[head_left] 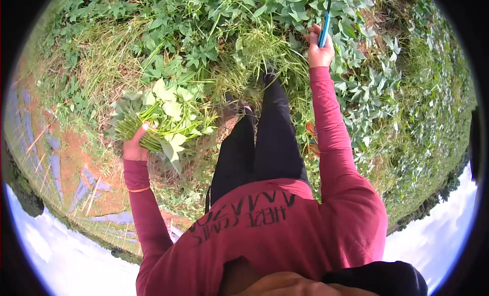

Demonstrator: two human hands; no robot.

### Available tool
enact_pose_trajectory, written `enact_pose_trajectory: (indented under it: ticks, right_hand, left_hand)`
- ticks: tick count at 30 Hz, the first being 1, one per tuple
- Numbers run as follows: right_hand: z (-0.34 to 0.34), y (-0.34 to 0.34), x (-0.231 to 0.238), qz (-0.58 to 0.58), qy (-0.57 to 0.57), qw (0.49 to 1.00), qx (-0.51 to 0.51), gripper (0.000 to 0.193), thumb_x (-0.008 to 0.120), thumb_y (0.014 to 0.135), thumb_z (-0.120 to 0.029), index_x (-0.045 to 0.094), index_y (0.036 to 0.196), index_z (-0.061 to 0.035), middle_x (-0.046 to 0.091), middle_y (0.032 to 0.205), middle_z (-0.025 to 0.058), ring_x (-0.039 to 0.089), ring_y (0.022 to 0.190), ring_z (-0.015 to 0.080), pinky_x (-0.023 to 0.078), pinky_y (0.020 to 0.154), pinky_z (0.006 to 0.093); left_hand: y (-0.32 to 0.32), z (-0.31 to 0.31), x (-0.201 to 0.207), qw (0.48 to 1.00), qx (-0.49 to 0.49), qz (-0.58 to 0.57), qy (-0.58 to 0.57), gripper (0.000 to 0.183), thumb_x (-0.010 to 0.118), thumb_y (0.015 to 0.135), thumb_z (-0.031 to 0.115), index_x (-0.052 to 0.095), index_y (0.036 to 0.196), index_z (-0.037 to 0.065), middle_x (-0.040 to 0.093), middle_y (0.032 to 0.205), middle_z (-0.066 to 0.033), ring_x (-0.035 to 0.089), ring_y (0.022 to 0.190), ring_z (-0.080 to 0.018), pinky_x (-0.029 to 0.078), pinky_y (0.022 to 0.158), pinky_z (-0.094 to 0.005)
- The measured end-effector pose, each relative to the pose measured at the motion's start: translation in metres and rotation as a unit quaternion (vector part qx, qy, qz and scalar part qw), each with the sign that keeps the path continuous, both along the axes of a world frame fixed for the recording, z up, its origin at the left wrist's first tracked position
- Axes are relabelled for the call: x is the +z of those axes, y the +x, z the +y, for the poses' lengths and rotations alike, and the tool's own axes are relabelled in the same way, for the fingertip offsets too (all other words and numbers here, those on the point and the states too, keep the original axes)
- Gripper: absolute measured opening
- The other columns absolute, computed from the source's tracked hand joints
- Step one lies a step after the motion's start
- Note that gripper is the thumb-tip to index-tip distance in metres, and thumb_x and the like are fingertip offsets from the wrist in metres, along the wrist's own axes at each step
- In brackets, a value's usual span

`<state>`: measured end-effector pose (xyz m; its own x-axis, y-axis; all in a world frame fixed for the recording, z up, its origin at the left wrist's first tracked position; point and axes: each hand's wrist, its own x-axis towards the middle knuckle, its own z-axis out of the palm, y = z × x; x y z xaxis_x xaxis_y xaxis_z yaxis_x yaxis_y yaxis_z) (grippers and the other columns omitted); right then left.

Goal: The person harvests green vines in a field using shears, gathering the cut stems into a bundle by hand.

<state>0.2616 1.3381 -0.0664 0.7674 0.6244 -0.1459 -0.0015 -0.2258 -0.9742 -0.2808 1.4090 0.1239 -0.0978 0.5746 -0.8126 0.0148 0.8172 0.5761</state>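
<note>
My left hand [136,146] is closed round a thick bunch of leafy green stems [165,118], its thumb lying across the stalks. The leaves fan out to the far side and right, some pale undersides up. Farther off on the right, my right hand [321,52] grips a knife [324,34] with a blue handle. Its dark narrow tip points away from me, close to the leaves. Low leafy vines [300,11] spread around and beyond that hand. The fingers' far side is partly hidden on both hands.
My legs in dark trousers [279,138] stand among the vines and dry grass [112,51]. An orange patterned thing [311,138] lies right of my legs. On the left are bare reddish soil [71,158], bluish-grey strips [55,166] and thin poles [93,194].
</note>
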Motion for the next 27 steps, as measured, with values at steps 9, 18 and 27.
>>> enact_pose_trajectory:
  ticks: [9, 18, 27]
  right_hand:
    - [0.213, -0.059, -0.087, -0.398, -0.099, 0.756, 0.509, 0.029, 0.066, 0.073, -0.005, 0.074, 0.098, -0.0185, 0.045, 0.148, 0.001, 0.039, 0.135, 0.0306, 0.03, 0.112, 0.05]
    - [0.174, 0.035, -0.055, -0.391, -0.2, 0.889, 0.129, 0.042, 0.069, 0.067, -0.002, 0.074, 0.102, -0.0232, 0.043, 0.144, 0.0229, 0.034, 0.135, 0.0457, 0.025, 0.11, 0.0581]
    - [0.083, 0.143, -0.048, -0.221, -0.17, 0.953, 0.119, 0.03, 0.064, 0.072, 0.002, 0.07, 0.1, -0.0078, 0.065, 0.096, 0.0134, 0.063, 0.09, 0.035, 0.052, 0.082, 0.0404]
  left_hand:
    - [0.172, 0.051, -0.034, 0.99, -0.114, 0.073, -0.027, 0.038, 0.078, 0.075, 0.008, 0.064, 0.109, 0.001, 0.07, 0.097, -0.0109, 0.066, 0.097, -0.0205, 0.051, 0.09, -0.0354]
    - [0.251, 0.041, -0.046, 0.975, -0.21, -0.007, -0.068, 0.032, 0.076, 0.077, 0.006, 0.064, 0.107, 0.003, 0.07, 0.089, -0.0072, 0.068, 0.083, -0.0187, 0.052, 0.079, -0.0325]
    - [0.29, 0.091, -0.03, 0.961, -0.266, 0.044, -0.062, 0.037, 0.08, 0.075, 0.007, 0.065, 0.108, -0.003, 0.072, 0.097, -0.0116, 0.07, 0.087, -0.0194, 0.056, 0.083, -0.0336]
